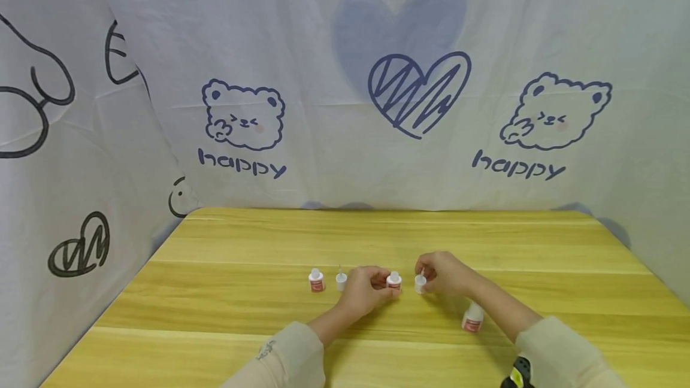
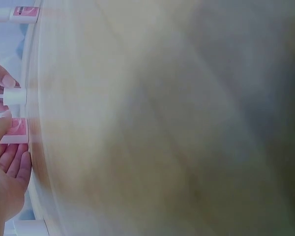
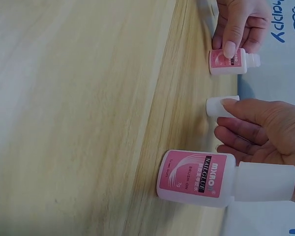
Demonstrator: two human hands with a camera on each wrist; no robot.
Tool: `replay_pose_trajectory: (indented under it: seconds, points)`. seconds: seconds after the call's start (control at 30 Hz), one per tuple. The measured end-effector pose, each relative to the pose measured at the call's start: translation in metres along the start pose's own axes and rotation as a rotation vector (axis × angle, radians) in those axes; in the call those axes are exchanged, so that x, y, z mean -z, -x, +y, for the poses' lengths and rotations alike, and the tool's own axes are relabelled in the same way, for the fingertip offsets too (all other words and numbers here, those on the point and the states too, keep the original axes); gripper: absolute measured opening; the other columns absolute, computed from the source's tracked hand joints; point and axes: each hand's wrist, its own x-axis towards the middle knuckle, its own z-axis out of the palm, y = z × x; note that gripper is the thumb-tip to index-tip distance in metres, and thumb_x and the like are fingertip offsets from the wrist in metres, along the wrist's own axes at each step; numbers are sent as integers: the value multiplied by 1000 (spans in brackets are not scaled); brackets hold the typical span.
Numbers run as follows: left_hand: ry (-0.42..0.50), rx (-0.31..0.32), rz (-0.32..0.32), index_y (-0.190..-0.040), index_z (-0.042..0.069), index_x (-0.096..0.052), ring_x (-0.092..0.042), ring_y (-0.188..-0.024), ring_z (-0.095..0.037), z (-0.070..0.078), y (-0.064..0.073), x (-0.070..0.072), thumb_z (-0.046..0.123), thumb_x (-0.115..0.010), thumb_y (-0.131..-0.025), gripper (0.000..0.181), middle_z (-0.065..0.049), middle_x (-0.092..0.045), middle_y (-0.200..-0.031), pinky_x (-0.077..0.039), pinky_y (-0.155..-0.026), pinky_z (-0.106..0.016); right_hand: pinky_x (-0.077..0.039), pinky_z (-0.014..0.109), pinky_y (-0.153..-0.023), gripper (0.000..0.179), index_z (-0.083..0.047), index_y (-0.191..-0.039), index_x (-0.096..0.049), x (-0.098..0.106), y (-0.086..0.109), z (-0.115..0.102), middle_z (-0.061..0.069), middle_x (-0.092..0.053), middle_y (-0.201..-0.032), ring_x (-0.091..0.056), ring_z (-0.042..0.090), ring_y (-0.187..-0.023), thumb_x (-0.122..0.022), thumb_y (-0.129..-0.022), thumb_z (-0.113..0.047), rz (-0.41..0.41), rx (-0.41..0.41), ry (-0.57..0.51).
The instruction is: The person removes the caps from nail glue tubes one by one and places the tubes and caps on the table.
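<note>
My left hand [image 1: 360, 293] holds a small nail glue bottle [image 1: 394, 283] between thumb and fingers. This bottle has a pink label and an uncovered white neck, and stands upright on the table. Just right of it, my right hand [image 1: 448, 275] pinches a white brush cap [image 1: 420, 284], which stands on the table with its thin brush pointing up. In the right wrist view the thumb lies on the side of the cap [image 3: 221, 106]. A capped nail glue bottle [image 3: 196, 178] stands nearer, beside the right forearm.
Left of my left hand, another uncapped nail glue bottle [image 1: 316, 281] and another brush cap [image 1: 341, 282] stand upright on the wooden table [image 1: 226, 304]. A printed white cloth [image 1: 323, 136] hangs behind the table. A black and yellow object [image 1: 518, 374] shows by the right sleeve.
</note>
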Motion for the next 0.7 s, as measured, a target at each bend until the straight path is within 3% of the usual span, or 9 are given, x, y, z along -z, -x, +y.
replay_pose_trajectory:
  seconds: [0.23, 0.43, 0.7]
  points:
    - [-8, -9, 12, -96, -6, -67, -68, -77, -21, 1, -1, 1, 9, -77, -75, 27, -16, -71, -89, -52, -64, -15, -53, 25, -68, 23, 5, -94, -61, 6, 3, -1, 9, -66, -82, -62, 17, -77, -70, -74, 3, -12, -21, -27]
    - [2, 14, 32, -107, -7, -63, -66, -93, -28, 10, -7, 8, 13, -75, -78, 37, -20, -68, -103, -56, -78, -30, -53, 26, -69, 21, 5, -95, -62, 14, 10, -1, 8, -66, -84, -60, 16, -79, -70, -76, 1, 0, -33, -31]
    - [-9, -62, 27, -108, -6, -63, -65, -98, -30, 27, -10, 16, 14, -74, -79, 38, -21, -67, -106, -54, -84, -38, -53, 25, -67, 15, 4, -93, -63, 20, 20, 1, 10, -67, -84, -62, 16, -78, -68, -79, -1, 40, -2, -13]
